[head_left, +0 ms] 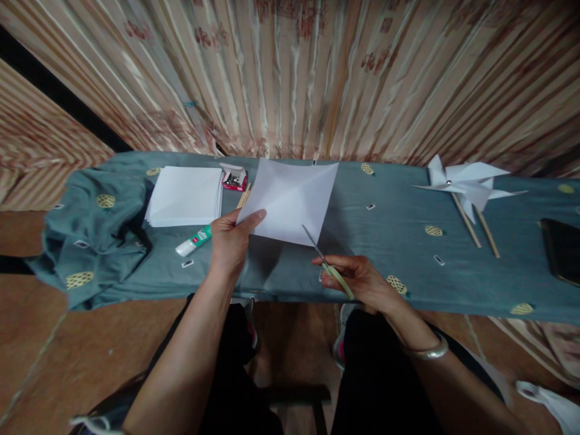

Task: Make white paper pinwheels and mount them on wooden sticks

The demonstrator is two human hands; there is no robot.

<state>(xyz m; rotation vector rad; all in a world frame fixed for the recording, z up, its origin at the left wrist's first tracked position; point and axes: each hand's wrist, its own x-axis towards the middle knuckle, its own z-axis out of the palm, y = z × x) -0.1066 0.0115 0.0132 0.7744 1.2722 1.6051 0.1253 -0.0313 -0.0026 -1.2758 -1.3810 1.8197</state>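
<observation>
A square sheet of white paper point(290, 199) with faint diagonal creases is held up over the cloth. My left hand point(231, 238) pinches its lower left corner, thumb on top. My right hand point(357, 278) grips a pair of scissors point(338, 279) with pale green handles. Their blades point up and left and overlap the lower right part of the sheet, near its corner. From this angle I cannot tell how far the blades are apart. Just left of my left hand lies a glue stick point(194, 240) with a green label.
A stack of white paper point(185, 196) lies left, beside a small red box point(234, 177) of metal pins and some wooden sticks point(244, 196). White paper pinwheels point(469, 181) on sticks lie right, near a dark phone point(560, 251). A green patterned cloth point(389, 205) covers the bench before a curtain point(294, 78).
</observation>
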